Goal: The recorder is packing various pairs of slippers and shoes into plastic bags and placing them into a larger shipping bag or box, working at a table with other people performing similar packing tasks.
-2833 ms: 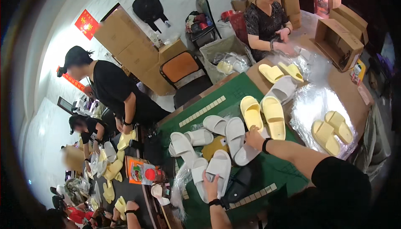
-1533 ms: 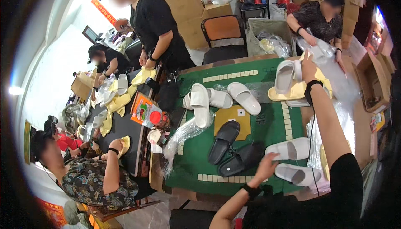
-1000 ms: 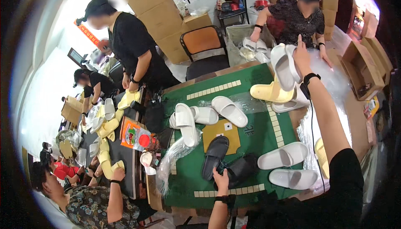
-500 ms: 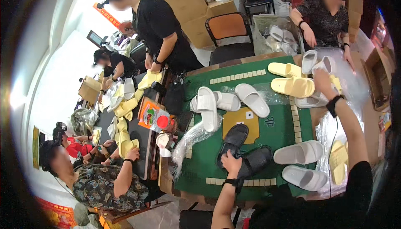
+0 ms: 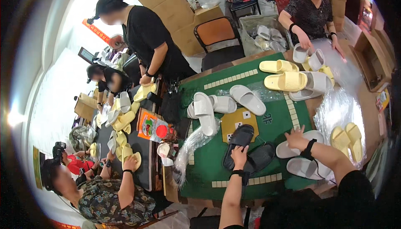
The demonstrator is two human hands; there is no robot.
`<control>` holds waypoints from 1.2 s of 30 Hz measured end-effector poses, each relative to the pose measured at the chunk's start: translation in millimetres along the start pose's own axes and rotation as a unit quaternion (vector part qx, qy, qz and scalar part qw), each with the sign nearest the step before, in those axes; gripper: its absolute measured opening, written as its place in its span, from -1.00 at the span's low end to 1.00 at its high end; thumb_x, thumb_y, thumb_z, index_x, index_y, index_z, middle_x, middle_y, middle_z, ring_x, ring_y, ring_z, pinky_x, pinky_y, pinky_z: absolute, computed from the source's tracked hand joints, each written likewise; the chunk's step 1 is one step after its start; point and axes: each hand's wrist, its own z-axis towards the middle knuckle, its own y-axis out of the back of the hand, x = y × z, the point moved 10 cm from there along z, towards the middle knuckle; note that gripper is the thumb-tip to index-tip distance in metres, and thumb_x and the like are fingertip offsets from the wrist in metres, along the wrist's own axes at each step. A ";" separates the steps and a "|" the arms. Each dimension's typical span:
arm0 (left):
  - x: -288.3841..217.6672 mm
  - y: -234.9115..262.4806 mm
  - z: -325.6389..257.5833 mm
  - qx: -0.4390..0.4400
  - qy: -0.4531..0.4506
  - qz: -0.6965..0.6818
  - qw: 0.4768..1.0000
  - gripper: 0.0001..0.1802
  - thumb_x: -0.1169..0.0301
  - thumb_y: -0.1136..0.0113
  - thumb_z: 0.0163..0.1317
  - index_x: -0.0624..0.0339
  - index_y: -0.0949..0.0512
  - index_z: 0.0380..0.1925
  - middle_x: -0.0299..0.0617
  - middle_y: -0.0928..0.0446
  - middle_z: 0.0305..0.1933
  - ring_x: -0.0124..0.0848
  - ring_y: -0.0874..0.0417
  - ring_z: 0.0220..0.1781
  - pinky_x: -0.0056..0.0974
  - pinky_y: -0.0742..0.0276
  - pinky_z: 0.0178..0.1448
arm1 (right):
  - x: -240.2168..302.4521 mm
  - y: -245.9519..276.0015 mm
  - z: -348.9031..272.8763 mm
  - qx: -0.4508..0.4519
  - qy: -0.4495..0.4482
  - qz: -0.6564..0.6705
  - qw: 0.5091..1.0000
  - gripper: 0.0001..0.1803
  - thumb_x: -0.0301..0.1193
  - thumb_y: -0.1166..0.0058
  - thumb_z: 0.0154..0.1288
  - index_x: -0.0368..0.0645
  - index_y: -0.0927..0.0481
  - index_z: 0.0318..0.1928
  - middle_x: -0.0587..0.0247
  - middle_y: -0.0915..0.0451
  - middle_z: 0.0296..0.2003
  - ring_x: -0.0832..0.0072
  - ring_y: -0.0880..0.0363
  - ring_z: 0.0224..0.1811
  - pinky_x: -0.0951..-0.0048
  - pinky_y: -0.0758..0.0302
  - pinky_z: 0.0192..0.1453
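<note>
A black slipper (image 5: 241, 137) lies tilted on the green table mat, and my left hand (image 5: 239, 157) has its fingers closed on the slipper's side. A second black slipper (image 5: 262, 156) rests right beside it, partly behind my left wrist. My right hand (image 5: 295, 139), fingers spread, is over the toe area of a light grey slipper (image 5: 315, 136); whether it touches cannot be made out. Just nearer to me is another light grey slipper (image 5: 298, 167), partly covered by my right forearm.
More grey slippers (image 5: 247, 99) and yellow slippers (image 5: 286, 81) lie farther off on the mat (image 5: 200, 149). Clear plastic wrap (image 5: 340, 108) covers the right side. Across the table a person handles grey slippers (image 5: 300, 53). Other people work at a dark table (image 5: 144, 162) on the left.
My right hand has come back from the far yellow and grey slippers to the nearer grey pair, fingers spreading. My left hand stays at the black slipper. The view has shifted slightly.
</note>
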 end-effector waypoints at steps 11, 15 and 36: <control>-160.8 -7.7 -131.4 0.530 -0.265 -0.250 0.766 -0.73 0.44 0.03 0.27 0.30 -0.39 -0.05 0.00 -0.40 -0.05 -0.17 -0.41 0.05 -0.23 -0.32 0.13 | -75.3 13.4 -24.7 -0.053 -0.063 0.284 0.955 -0.54 -0.19 -0.08 0.07 -0.13 -0.51 -0.02 -0.05 -0.57 -0.18 0.09 -0.55 -0.12 0.17 -0.46 -0.06; -180.7 -14.9 -109.9 0.521 -0.355 -0.145 0.763 -0.56 0.58 0.11 0.19 0.21 -0.35 0.11 -0.02 -0.29 0.23 -0.13 -0.22 0.32 -0.16 -0.10 0.39 | -75.3 27.3 -52.0 -0.106 -0.059 0.330 0.936 -0.57 -0.24 -0.06 0.08 -0.19 -0.50 -0.04 -0.09 -0.56 -0.17 0.05 -0.54 -0.13 0.18 -0.45 -0.05; 17.0 78.8 127.3 -0.199 0.119 -0.072 0.970 -0.02 0.21 -0.38 -0.20 0.12 -0.13 0.27 0.23 -0.18 0.01 0.12 -0.27 0.06 0.05 -0.18 0.19 | -36.9 -44.9 -178.7 -0.087 -0.042 0.496 0.863 -0.70 -0.30 -0.02 0.21 -0.17 -0.50 -0.09 0.10 -0.60 -0.30 0.28 -0.61 -0.32 0.36 -0.52 -0.23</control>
